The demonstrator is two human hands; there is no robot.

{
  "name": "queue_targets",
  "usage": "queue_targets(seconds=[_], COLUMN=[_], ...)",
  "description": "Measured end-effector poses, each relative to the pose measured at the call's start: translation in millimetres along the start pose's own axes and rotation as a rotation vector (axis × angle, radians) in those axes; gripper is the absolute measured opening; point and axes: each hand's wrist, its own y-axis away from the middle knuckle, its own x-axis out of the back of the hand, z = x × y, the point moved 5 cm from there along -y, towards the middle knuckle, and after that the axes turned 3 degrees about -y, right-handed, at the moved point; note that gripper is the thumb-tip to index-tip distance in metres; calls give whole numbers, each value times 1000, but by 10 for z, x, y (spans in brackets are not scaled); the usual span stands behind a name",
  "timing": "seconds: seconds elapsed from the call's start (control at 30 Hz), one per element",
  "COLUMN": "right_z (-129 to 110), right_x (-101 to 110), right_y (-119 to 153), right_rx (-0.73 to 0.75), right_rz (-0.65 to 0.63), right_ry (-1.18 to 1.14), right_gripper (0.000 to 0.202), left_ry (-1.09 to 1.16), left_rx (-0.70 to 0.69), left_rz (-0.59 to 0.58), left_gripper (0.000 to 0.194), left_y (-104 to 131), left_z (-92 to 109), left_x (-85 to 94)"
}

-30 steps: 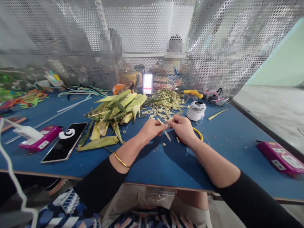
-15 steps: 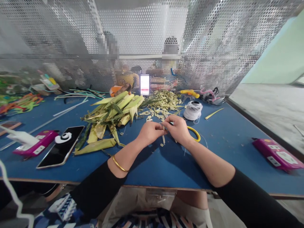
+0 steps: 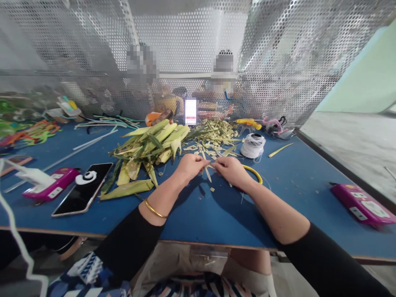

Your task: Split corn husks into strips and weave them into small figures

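My left hand point(image 3: 192, 166) is closed in a pinch on a narrow pale strip of corn husk point(image 3: 208, 174), which hangs below the fingertips. My right hand point(image 3: 231, 169) is also pinched, its fingertips close to the left ones; whatever lies between them is too small to make out. Under the right wrist a yellow loop handle point(image 3: 259, 175) shows, partly covered. Just behind the hands lie cut husk scraps point(image 3: 216, 134) in a loose heap. A pile of whole green-yellow corn husks point(image 3: 154, 142) sits to the left, and a spool of white thread point(image 3: 253, 145) stands to the right.
A black phone point(image 3: 83, 192) and a magenta power strip point(image 3: 55, 185) lie at the left; another magenta power strip point(image 3: 361, 202) is at the right. A yellow glue gun point(image 3: 249, 123) rests by the perforated metal screen point(image 3: 185, 45) at the back. People are behind the screen.
My hands have drawn slightly apart, the left shifting a little left and up. The husk strip now shows more clearly between them. The whole view has shifted slightly.
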Motion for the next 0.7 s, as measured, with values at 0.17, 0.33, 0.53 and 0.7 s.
queue_targets(seconds=[0.17,0.33,0.53,0.7], right_z=[99,275,366,417], right_x=[420,844,487,406], right_y=[-65,-99,-212,-263], right_rx=[-12,-2,390,430], right_rz=[173,549,278,229], right_ry=[74,561,1006,1148], right_gripper=[25,23,41,37], left_ry=[188,336,155,10], left_rx=[57,114,106,38], left_rz=[143,234,-93,-211], left_gripper=[31,17,17,16], left_y=[-49,-37,12,25], left_z=[-4,51,68,51], left_x=[151,243,34,-16])
